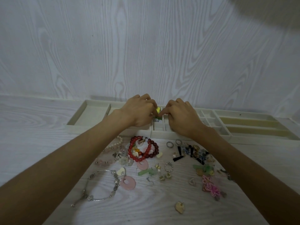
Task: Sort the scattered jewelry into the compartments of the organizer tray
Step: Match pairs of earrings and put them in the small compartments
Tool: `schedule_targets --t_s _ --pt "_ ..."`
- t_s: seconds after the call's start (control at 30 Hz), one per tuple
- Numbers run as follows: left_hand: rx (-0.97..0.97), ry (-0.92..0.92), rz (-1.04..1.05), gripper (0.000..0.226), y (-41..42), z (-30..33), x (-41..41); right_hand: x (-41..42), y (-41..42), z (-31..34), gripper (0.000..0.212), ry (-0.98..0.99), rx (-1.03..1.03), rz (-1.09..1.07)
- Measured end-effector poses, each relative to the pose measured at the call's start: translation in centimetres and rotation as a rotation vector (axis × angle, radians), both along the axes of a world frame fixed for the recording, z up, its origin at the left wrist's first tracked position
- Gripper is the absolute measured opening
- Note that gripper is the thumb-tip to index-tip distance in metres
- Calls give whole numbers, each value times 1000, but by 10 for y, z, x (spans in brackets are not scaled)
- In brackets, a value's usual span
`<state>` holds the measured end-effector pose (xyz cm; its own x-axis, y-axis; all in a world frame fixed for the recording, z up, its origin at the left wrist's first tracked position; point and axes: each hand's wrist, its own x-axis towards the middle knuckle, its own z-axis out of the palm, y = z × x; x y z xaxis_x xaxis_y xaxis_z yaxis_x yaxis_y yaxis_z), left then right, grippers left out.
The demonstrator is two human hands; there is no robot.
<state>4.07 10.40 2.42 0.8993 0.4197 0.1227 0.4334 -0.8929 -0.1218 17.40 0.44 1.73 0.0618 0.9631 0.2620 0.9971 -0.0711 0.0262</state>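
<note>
A cream organizer tray [90, 114] lies along the wall, with a big compartment at left, small squares in the middle and long slots at right. Both my hands hover over its middle squares. My left hand [138, 111] and my right hand [181, 116] pinch a small piece with a yellow bead [157, 109] and green and white parts between their fingertips. A thin cord hangs from it toward the table. Scattered jewelry lies in front: red bead bracelets [142, 149], a silver chain bracelet [100, 185], pink rings [128, 182], earrings and metal rings.
A wood-grain wall rises right behind the tray. A pink knotted ornament [211, 186] and a pale heart pendant [179, 207] lie at the right front. My forearms cross the table on both sides of the jewelry pile.
</note>
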Motion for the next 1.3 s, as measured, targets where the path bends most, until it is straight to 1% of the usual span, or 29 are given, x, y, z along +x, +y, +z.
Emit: schedule_targets --t_s 0.17,0.23,0.37,0.5,0.63,0.7,0.83,0.9,0.97,1.03,1.13,1.2,1.3 --pt "-42 8 20 36 4 -3 -1 4 -3 6 40 80 -26 -56" --pt "-79 -25 35 36 3 -3 -4 7 -9 10 41 129 -10 -77" --pt "-143 -132 77 39 -9 4 -21 6 -34 24 35 229 26 -60" --pt "-247 -203 104 36 -41 11 -48 -9 -70 30 29 340 -57 -15" --pt "-416 -236 172 29 -77 6 -78 -31 -107 20 27 400 -182 26" --pt "-468 -268 186 30 -88 0 -92 -41 -122 12 26 407 -198 42" --pt "-531 -310 198 27 -104 -11 -115 -58 -142 -10 23 456 -133 54" --pt "-577 -314 200 24 -110 -17 -124 -66 -146 -21 25 443 -88 46" --pt "-559 -290 234 19 -117 -20 -126 -73 -145 -30 29 405 -51 40" --pt "-464 -279 264 20 -125 -23 -122 -79 -140 -35 31 381 -10 41" --pt "-338 -311 282 25 -135 -26 -111 -87 -133 -39 30 335 22 51" --pt "-305 -329 286 23 -136 -28 -106 -89 -130 -42 29 296 31 41" --pt "-270 -325 266 16 -133 -31 -103 -85 -132 -44 26 300 71 25"
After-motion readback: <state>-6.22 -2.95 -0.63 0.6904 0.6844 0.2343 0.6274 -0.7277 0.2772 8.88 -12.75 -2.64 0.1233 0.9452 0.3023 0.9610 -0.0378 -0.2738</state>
